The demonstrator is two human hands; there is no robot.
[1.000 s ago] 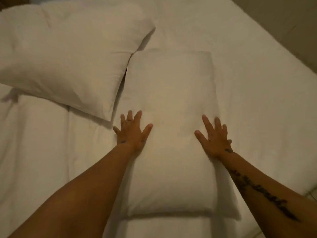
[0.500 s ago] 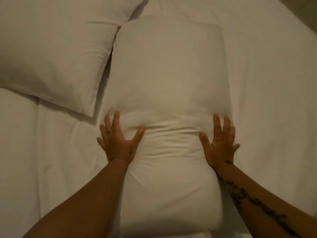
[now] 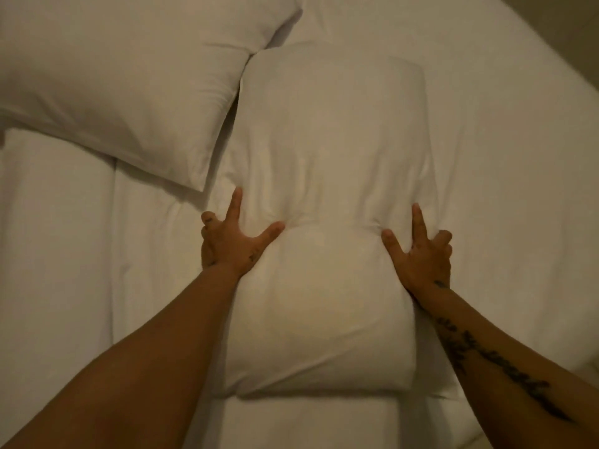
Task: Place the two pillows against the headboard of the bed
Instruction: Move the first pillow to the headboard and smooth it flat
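Note:
A white pillow (image 3: 327,150) lies lengthwise in the middle of the white bed (image 3: 505,176). My left hand (image 3: 231,238) grips its left edge and my right hand (image 3: 421,251) grips its right edge, thumbs pressed into the top and fingers curled under the sides. The fabric is pinched into creases between the thumbs. A second white pillow (image 3: 123,82) lies at an angle at the upper left, its corner touching the first pillow's far left corner. No headboard is in view.
The bed's right edge runs diagonally across the upper right corner, with darker floor (image 3: 570,30) beyond it. A seam in the bedding (image 3: 113,254) runs down the left side.
My hands went from lying flat and spread on the pillow to gripping its two sides, fingers curling under. The pillow now bunches in the middle.

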